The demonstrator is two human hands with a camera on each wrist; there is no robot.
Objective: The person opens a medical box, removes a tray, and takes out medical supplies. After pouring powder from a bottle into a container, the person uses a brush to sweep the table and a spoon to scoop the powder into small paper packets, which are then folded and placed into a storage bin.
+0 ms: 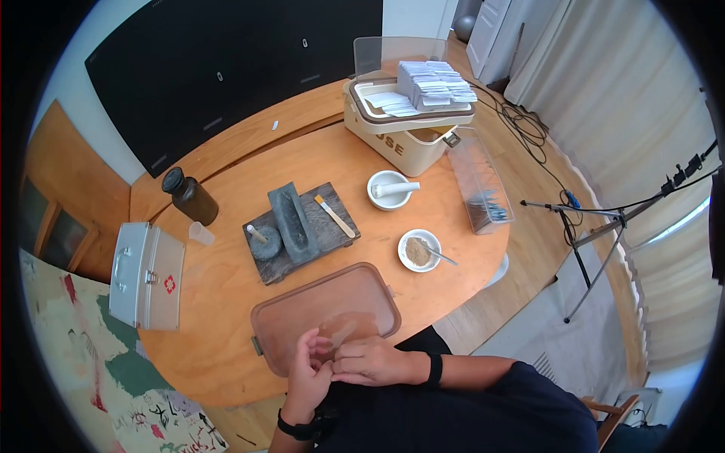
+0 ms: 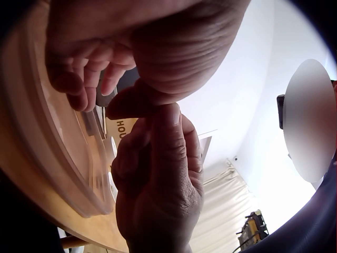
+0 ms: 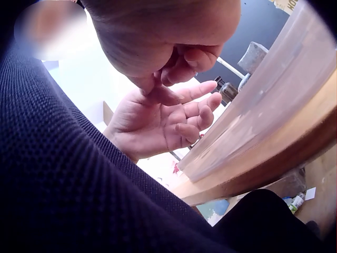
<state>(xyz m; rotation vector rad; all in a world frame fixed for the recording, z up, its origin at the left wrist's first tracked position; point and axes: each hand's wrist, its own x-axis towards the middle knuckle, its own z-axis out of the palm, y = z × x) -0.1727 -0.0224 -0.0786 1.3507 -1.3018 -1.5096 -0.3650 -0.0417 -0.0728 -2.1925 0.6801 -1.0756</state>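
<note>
Both hands meet over the near edge of a shallow brown plastic tray [image 1: 291,325]. My left hand [image 1: 308,377] is turned palm up, its fingers loosely spread. With curled fingers, my right hand [image 1: 374,361] pinches the tip of the left thumb. The right wrist view shows the left palm [image 3: 168,126] bare, below the right hand's bent fingers [image 3: 192,60]. Seen from the left wrist, the right thumb [image 2: 169,142] lies against the left thumb. A pale wet-looking smear [image 1: 347,326] marks the tray's floor.
Beyond the tray, a dark board [image 1: 332,204] carries a stone trough [image 1: 291,223], a round stone [image 1: 263,243] and a brush [image 1: 334,215]. Right of these stand a mortar with pestle [image 1: 385,208] and a powder bowl [image 1: 408,263]. A first-aid case [image 1: 162,279] stands left.
</note>
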